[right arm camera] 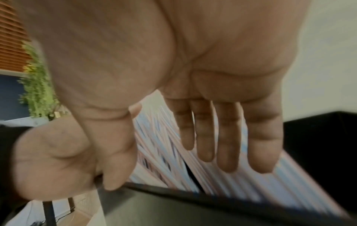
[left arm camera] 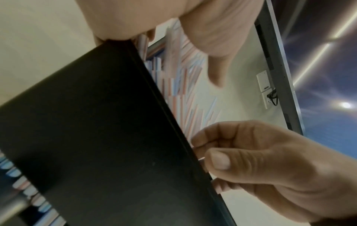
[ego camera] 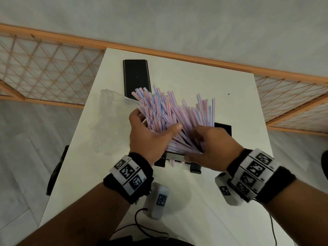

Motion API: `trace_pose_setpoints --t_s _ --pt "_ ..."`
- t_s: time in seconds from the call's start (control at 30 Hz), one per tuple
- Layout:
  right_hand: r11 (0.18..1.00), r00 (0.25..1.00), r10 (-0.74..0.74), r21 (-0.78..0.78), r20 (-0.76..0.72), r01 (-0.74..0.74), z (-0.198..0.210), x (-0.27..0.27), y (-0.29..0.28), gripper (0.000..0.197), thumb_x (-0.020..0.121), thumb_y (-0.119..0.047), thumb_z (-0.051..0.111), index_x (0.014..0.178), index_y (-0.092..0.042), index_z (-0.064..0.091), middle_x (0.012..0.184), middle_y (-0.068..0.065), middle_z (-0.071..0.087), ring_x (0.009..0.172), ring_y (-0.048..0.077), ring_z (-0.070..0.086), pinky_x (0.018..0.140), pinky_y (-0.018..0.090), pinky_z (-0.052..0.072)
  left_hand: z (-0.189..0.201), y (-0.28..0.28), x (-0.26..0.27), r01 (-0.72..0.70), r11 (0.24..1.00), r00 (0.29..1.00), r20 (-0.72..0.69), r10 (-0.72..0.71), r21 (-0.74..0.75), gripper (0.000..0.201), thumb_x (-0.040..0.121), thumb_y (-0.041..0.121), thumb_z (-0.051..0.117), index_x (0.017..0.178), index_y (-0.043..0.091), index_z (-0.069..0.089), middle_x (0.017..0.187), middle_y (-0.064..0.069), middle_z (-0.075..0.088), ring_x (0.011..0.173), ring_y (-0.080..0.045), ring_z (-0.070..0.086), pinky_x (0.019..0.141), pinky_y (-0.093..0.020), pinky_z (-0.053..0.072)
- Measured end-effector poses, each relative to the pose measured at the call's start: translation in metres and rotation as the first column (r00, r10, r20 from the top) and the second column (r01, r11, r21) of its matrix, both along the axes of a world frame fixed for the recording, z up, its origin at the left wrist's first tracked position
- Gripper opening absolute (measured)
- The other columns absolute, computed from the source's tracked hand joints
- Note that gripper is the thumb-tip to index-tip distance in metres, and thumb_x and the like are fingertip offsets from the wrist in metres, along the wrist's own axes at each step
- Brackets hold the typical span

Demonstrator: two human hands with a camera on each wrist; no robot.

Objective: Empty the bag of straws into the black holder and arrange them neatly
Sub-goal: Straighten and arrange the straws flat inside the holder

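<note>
Straws [ego camera: 170, 110] striped plastic; holder [ego camera: 224, 129] matt black; bag [ego camera: 110, 107] clear film; table [ego camera: 195, 77] smooth white

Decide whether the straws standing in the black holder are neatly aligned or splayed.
Splayed. In the head view the straws fan outward at differing angles above the black holder, tips at uneven heights.

White table [ego camera: 195, 77], grey room.
Wood-framed lattice screens [ego camera: 44, 71] stand beyond it, left and right; pale grey floor [ego camera: 26, 148] alongside.
</note>
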State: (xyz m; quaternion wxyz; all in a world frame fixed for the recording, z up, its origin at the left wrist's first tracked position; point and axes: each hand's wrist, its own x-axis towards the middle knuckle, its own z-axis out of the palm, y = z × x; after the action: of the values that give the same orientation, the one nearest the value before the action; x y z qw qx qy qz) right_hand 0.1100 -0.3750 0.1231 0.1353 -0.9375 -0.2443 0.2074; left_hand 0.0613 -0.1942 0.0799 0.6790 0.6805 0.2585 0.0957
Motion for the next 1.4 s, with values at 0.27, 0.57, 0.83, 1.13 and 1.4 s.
trace_pose_setpoints --t_s 0.27,0.57,0.83,1.13,1.4 --pt "0.976 0.983 0.006 -0.212 -0.185 -0.046 -0.030 -0.011 0.006 0.042 0.073 -0.061 0.070 0.090 -0.026 0.055 0.081 -0.006 0.057 0.078 0.020 0.057 0.071 0.028 0.048 0.010 -0.004 0.002 -0.049 0.998 0.994 0.092 0.052 -0.031 0.064 0.084 0.031 0.081 0.133 0.014 0.044 0.118 0.012 0.065 0.103 0.002 0.067 0.099 -0.035 0.056" --pt "0.995 0.936 -0.058 -0.091 -0.349 0.028 -0.035 0.004 0.034 0.044 0.076 -0.060 0.075 0.081 -0.026 0.047 0.078 -0.007 0.054 0.067 0.007 0.052 0.054 0.025 0.037 0.010 -0.004 -0.002 -0.007 1.000 0.992 0.126 0.009 -0.014 0.085 0.069 0.062 0.069 0.133 0.012 0.041 0.123 0.013 0.063 0.108 0.005 0.063 0.100 -0.031 0.053" --pt "0.999 0.916 -0.053 -0.022 -0.397 0.048 -0.043 0.010 0.045 0.057 0.065 -0.056 0.082 0.102 -0.019 0.060 0.091 -0.002 0.068 0.081 0.015 0.066 0.080 0.040 0.058 0.009 -0.005 -0.002 0.020 1.000 0.994 0.110 -0.019 -0.013 0.087 0.066 0.052 0.083 0.134 0.016 0.041 0.124 0.013 0.064 0.111 -0.001 0.066 0.100 -0.039 0.055" --pt "0.968 0.968 -0.052 0.228 -0.245 0.110 -0.014 0.008 0.041 0.048 0.058 -0.049 0.091 0.090 -0.045 0.056 0.089 -0.019 0.068 0.086 -0.001 0.063 0.079 0.018 0.049 0.016 0.000 -0.002 -0.017 1.000 0.992 0.124 0.018 -0.011 0.085 0.065 0.035 0.091 0.131 0.015 0.042 0.122 0.007 0.066 0.107 -0.005 0.070 0.095 -0.044 0.058" --pt "0.970 0.990 -0.081 0.239 0.115 0.051 -0.014 -0.011 0.005 0.054 0.067 -0.049 0.085 0.103 -0.018 0.058 0.085 -0.007 0.054 0.077 0.015 0.051 0.067 0.026 0.038 0.003 -0.002 -0.002 -0.016 0.995 1.000 0.023 0.014 0.096 0.084 0.060 0.032 0.095 0.126 0.025 0.044 0.114 0.017 0.067 0.100 0.002 0.068 0.095 -0.040 0.058"
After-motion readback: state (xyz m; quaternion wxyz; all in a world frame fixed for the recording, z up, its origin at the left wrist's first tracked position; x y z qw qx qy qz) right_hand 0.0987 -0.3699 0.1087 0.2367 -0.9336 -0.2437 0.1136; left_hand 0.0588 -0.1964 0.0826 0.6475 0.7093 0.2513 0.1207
